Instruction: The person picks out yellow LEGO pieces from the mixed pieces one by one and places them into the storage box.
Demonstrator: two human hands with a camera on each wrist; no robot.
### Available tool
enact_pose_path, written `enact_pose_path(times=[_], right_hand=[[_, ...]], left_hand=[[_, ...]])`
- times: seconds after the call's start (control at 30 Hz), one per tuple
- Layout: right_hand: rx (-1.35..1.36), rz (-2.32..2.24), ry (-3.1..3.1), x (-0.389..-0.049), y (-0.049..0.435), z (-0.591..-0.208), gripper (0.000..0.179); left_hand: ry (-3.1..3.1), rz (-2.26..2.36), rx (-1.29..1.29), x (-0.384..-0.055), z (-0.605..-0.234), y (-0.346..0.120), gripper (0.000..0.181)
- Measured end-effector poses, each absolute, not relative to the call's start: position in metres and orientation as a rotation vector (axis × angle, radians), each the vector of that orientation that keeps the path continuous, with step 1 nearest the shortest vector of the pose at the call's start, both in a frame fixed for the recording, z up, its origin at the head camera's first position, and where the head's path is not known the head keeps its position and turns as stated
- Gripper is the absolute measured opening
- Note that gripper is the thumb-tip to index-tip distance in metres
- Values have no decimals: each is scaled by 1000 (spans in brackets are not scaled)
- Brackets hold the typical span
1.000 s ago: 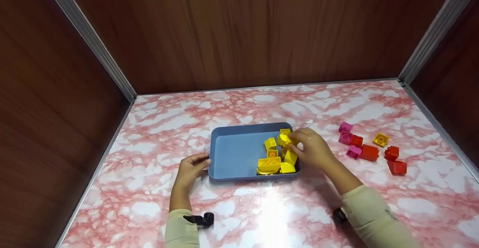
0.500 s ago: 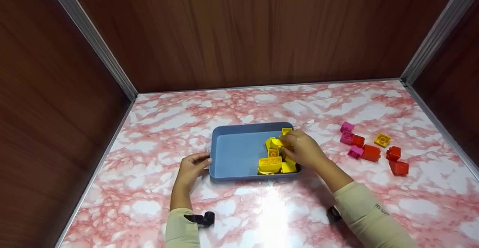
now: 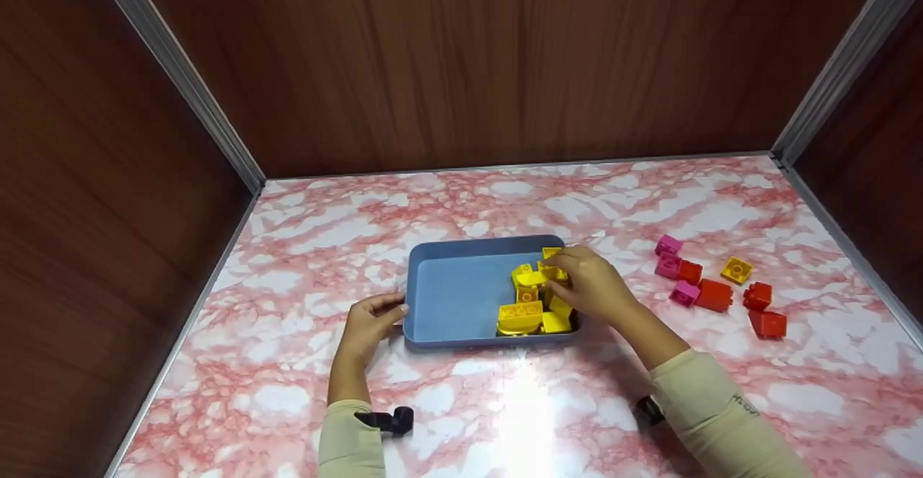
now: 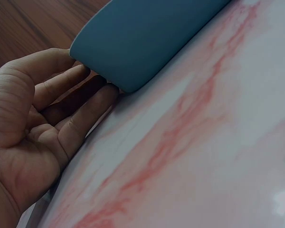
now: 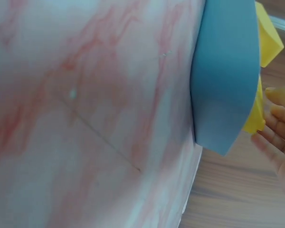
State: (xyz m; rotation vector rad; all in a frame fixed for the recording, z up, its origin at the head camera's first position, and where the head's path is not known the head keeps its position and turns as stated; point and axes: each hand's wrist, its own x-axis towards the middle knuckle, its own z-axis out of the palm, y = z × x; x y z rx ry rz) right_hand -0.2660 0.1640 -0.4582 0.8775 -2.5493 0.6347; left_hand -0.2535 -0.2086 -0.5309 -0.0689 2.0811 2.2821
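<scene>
A blue tray (image 3: 461,290) lies on the table, its right end filled with several yellow toy building blocks (image 3: 520,314). My left hand (image 3: 369,326) holds the tray's left edge; in the left wrist view the thumb is at the rim and the other fingers are against the outer wall. Over the right end of the tray, my right hand (image 3: 593,282) has thumb and fingers spread apart among the blocks. A rounded yellow block (image 3: 532,278) lies just left of its fingertips. In the right wrist view, yellow blocks (image 5: 270,40) stick up above the tray wall (image 5: 225,80).
Right of the tray lie pink blocks (image 3: 683,293), red blocks (image 3: 714,295) and one yellow block (image 3: 736,270), loose on the red-and-white marbled table (image 3: 324,247). Brown wood-look panels (image 3: 505,67) with grey metal edging enclose the back and sides.
My right hand moved left with the rounded yellow block, set it among the others and let go, then drew back slightly right. The left hand stays at the tray.
</scene>
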Motion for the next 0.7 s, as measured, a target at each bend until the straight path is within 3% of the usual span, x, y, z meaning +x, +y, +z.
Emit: enact_pose_path(times=[0.7], right_hand=[[778, 646, -2419, -244, 216, -448, 29]], left_hand=[[2092, 2287, -80, -253, -529, -208, 32]])
